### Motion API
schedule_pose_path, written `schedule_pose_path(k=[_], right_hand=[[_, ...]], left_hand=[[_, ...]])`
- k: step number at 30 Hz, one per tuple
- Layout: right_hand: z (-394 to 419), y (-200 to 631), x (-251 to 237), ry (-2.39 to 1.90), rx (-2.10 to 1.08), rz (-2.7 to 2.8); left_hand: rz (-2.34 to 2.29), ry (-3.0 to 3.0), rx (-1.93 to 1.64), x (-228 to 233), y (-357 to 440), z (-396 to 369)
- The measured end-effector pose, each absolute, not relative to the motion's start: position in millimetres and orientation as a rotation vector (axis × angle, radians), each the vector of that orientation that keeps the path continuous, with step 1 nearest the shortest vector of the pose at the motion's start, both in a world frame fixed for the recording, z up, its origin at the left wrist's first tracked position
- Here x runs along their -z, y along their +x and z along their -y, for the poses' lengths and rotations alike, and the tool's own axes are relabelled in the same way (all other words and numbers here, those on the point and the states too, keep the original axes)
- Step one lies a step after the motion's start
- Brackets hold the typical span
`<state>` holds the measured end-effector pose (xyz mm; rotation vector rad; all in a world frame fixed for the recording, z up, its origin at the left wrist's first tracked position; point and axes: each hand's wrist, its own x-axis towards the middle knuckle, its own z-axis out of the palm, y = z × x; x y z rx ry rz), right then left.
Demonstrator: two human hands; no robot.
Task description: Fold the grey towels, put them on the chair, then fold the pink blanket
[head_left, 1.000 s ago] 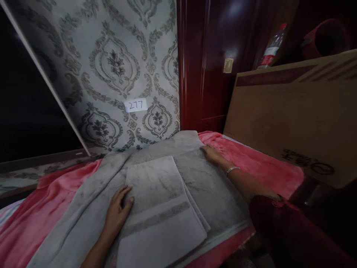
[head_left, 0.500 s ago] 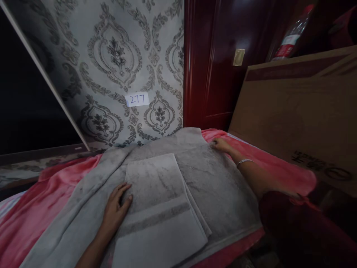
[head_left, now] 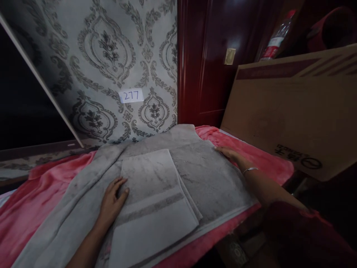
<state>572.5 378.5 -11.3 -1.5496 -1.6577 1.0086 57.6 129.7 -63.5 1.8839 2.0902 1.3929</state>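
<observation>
A grey towel [head_left: 156, 175] lies folded into a long stack with a darker band across it, over a larger spread of grey towelling [head_left: 217, 186]. My left hand [head_left: 113, 197] rests at the left edge of the folded stack, thumb and fingers apart, fingertips touching it. Farther off on the right, my right hand [head_left: 227, 152] lies along the right edge of the spread grey towelling with fingers stretched out. A bracelet circles the right wrist. The undersides of the right fingers are hidden.
A pink blanket [head_left: 245, 149] lies beneath the towelling. On the right leans a large cardboard box [head_left: 290, 111], with a red-capped bottle [head_left: 275, 39] behind its top edge. A dark screen [head_left: 25, 96] stands at left. Patterned wallpaper and a dark red door [head_left: 200, 82] close off the back.
My right hand has gone from pinching the towelling's edge to lying flat along it, slightly nearer. The left hand stays by the folded stack. The whole view has shifted slightly.
</observation>
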Motion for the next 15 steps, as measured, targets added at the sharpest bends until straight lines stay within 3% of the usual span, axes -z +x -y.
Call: schedule_pose_path(k=[10, 15], right_hand=[[-291, 631, 23, -1.679, -1.171, 1.578], [-265, 633, 22, -1.670, -1.166, 1.579]], left_hand=[[-2.056, 1.870, -1.375, 56, 69, -128], [-1.967, 1.728, -1.526, 48, 78, -122]])
